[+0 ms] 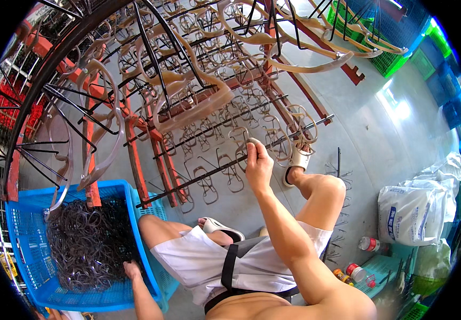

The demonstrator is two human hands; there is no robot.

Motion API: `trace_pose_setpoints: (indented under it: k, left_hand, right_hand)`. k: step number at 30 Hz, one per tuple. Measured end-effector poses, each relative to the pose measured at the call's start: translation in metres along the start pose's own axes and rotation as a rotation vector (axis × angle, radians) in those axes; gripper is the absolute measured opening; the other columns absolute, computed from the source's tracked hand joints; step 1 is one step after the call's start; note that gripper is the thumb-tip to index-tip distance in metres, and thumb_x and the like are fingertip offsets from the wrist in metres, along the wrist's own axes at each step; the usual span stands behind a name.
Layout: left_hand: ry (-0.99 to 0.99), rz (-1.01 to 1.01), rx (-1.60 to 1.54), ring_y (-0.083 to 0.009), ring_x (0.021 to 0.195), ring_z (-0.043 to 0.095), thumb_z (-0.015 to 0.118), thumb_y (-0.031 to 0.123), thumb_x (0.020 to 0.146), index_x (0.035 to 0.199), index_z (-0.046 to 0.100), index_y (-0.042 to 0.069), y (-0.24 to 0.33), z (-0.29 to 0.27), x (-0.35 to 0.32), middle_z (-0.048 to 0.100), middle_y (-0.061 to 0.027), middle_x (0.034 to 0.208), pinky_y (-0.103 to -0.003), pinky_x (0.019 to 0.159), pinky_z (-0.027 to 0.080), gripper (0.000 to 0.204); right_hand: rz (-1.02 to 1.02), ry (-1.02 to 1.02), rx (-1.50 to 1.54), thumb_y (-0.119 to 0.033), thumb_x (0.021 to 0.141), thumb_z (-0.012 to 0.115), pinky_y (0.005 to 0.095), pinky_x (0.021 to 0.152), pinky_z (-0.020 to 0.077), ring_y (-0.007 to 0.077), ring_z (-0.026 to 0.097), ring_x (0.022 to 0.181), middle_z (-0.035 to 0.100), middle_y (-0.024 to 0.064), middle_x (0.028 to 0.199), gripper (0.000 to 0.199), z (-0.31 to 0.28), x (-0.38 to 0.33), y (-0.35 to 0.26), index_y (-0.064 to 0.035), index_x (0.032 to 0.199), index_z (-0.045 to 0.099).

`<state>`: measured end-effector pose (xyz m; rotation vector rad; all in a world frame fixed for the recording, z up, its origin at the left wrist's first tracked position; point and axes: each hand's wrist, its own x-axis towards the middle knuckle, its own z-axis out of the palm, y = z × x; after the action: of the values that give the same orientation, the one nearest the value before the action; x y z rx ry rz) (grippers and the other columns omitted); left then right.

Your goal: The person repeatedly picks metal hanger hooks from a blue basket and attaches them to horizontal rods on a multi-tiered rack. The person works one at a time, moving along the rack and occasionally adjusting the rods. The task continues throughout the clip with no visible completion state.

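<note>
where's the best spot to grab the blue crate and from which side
Probably the top rim of the blue crate, taken from above on its near side by the left hand. It sits upright and open-topped, the loose dark rings lie below the rim, and that edge is bare.

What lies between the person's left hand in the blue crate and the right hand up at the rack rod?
In the head view, between left hand and right hand lie the blue crate wall and the bent left knee.

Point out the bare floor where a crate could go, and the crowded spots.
Bare floor lies right of the rack, up to the white sack. Crowded: the rack, where the right hand hangs a frame; the blue crate of frames under the left hand; bottles by the sack.
</note>
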<state>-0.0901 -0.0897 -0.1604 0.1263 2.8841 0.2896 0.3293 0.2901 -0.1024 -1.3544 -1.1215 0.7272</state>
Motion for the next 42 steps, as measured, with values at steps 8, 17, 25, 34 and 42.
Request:
trace_pose_setpoints:
  k: [8,17,25,34,42]
  left_hand:
    - [-0.105,-0.016,-0.45,-0.032,0.107,0.053,0.048,0.019,0.086,0.123,0.046,-0.007,-0.036,0.025,0.024,0.053,-0.0224,0.121,-0.037,0.092,0.041,0.045]
    - [0.024,-0.155,-1.14,-0.0081,0.044,0.039,0.054,0.034,0.088,0.088,0.055,0.012,0.054,-0.048,-0.058,0.043,0.0019,0.064,-0.02,0.035,0.03,0.022]
    - [-0.03,-0.003,-1.73,-0.0114,0.041,0.037,0.052,0.045,0.09,0.085,0.052,0.012,0.046,-0.098,-0.103,0.046,-0.0003,0.063,-0.022,0.035,0.026,0.034]
    - [-0.161,0.251,-1.726,-0.0222,0.05,0.046,0.037,0.034,0.086,0.077,0.042,0.009,0.059,-0.083,-0.151,0.045,-0.0042,0.06,-0.032,0.048,0.034,0.027]
    - [-0.321,0.403,-1.66,-0.0225,0.055,0.043,0.04,0.036,0.079,0.07,0.04,0.011,0.071,-0.055,-0.16,0.042,-0.0048,0.06,-0.035,0.053,0.035,0.026]
  right_hand:
    - [0.316,-0.15,0.215,-0.023,0.093,0.052,0.0252,0.042,0.0384,0.0069,0.047,0.045,0.052,0.0,0.057,0.025,-0.008,0.011,-0.006,-0.0025,0.104,0.061]
    - [-0.447,-0.163,-0.527,-0.017,0.081,0.063,0.0444,0.09,0.0367,0.0384,0.045,0.103,0.047,0.0225,0.11,0.043,-0.002,-0.039,-0.084,-0.0002,0.119,0.049]
    - [-0.056,-1.365,0.231,-0.019,0.088,0.057,0.0384,0.07,0.0468,0.032,0.06,0.076,0.06,0.0201,0.09,0.022,0.081,-0.203,-0.104,0.0005,0.097,0.061]
    - [1.0,-1.516,0.396,-0.062,0.087,0.041,0.0428,0.082,0.0463,0.0278,0.048,0.102,0.043,0.0155,0.123,0.081,0.158,-0.294,-0.107,-0.0061,0.142,0.023]
    - [0.914,-1.476,0.644,-0.029,0.091,0.056,0.0286,0.068,0.0435,0.0128,0.049,0.078,0.052,0.0034,0.09,0.037,0.146,-0.273,-0.111,-0.0035,0.117,0.048]
